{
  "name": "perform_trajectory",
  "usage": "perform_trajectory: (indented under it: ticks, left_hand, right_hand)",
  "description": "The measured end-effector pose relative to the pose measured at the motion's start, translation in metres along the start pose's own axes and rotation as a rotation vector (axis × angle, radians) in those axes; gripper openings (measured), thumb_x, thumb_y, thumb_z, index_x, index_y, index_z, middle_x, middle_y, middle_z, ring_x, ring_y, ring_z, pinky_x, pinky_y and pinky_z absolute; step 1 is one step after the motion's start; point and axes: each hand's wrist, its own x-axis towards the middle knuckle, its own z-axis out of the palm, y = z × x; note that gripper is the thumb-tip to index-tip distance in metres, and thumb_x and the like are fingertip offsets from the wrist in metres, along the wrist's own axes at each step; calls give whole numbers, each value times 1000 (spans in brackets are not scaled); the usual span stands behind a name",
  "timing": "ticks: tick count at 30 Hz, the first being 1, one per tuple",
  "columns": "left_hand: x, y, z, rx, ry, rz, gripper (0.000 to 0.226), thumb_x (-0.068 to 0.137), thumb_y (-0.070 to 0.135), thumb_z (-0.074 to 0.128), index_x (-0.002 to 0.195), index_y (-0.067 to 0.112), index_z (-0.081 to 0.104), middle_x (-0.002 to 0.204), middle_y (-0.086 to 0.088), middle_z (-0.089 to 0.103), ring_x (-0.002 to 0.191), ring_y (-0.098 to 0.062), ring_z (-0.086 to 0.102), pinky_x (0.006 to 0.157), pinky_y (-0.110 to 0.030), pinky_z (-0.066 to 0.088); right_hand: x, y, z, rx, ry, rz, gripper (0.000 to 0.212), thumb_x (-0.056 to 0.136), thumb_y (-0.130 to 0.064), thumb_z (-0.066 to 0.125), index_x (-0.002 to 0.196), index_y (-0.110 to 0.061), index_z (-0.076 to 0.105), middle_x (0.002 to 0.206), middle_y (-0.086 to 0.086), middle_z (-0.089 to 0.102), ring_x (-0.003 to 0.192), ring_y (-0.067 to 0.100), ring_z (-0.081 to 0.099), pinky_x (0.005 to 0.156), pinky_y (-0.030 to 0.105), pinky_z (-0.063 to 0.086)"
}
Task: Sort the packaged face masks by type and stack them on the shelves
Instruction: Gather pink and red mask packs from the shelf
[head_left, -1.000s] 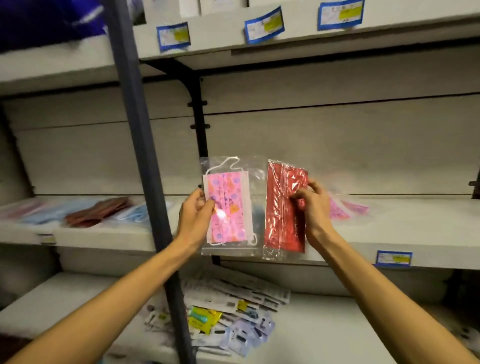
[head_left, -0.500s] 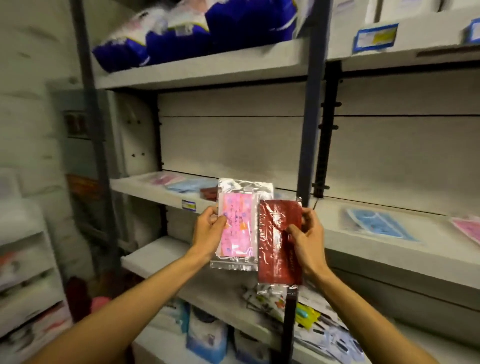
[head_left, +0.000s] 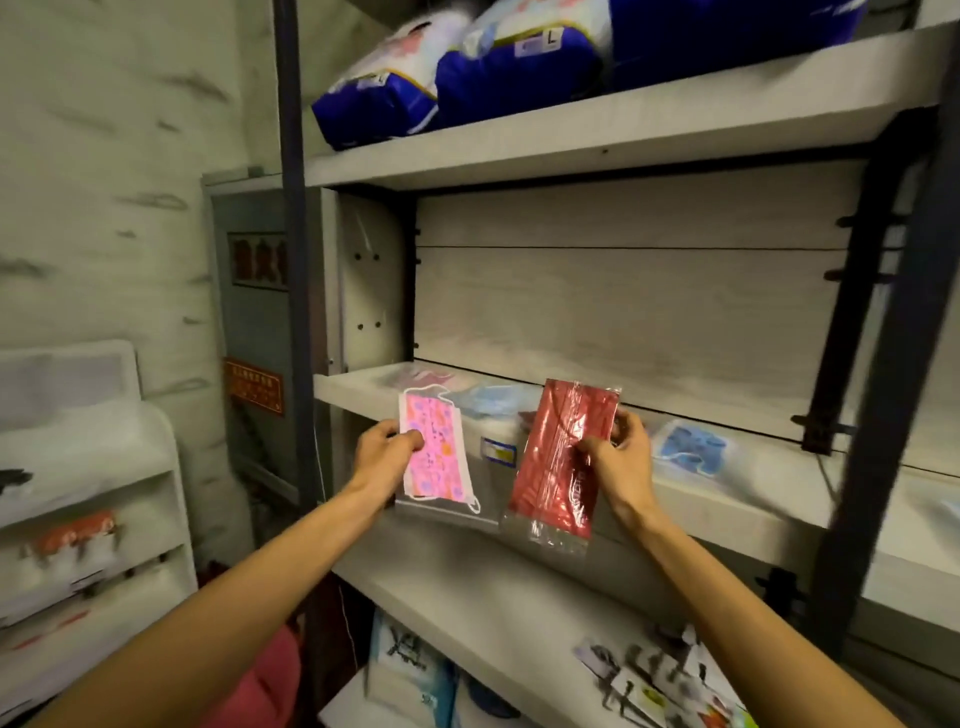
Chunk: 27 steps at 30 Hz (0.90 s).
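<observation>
The left hand (head_left: 385, 456) pinches the left edge of a pink patterned mask packet (head_left: 435, 457), thumb on its front. The right hand (head_left: 618, 457) pinches the right side of a red mask packet (head_left: 561, 462), fingers curled behind it. Both packets stand on end, long axes near vertical, the red one's top tilted right; they are held apart in front of the middle shelf (head_left: 779, 499). The pink mask shows white ear loops inside clear wrap; the red wrap glints. Just beyond the hands, pale blue masks (head_left: 493, 402) lie on that shelf, blurred; right of the right hand lies another blue packet (head_left: 693, 447). Above, blue bulk packs (head_left: 467, 78) are cut off at the frame's top.
</observation>
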Motion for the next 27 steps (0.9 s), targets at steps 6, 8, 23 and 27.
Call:
perform_trajectory:
  ticks: [6,8,23,27]
  left_hand:
    - [101,8,-14,81,-82,34,11,97,7,58,101,16,62,92,0,71,82,-13,70,56,-21,55]
    - [137,11,-14,105,-75,84,13,97,7,58,96,20,61,93,-1,71,84,-16,70,63,-26,58]
    - [328,-25,-13,515,-76,270,45,93,17,68,134,16,50,123,-6,68,102,-27,68,87,-46,59]
    - [365,-32,-12,845,-196,357,64,88,24,73,143,17,40,130,-8,64,107,-30,65,89,-45,57]
  right_hand:
    - [77,8,65,38,29,37,45,85,10,62,123,-11,49,89,3,67,59,6,67,50,16,52]
    - [101,10,81,63,33,49,45,85,11,60,124,-9,50,90,5,68,63,8,69,57,25,59]
    - [216,58,161,-69,60,167,45,87,5,62,129,-8,52,104,11,70,83,21,68,65,27,51]
    - [231,73,169,-123,72,168,46,88,1,66,131,-9,53,113,13,70,96,24,69,71,31,54]
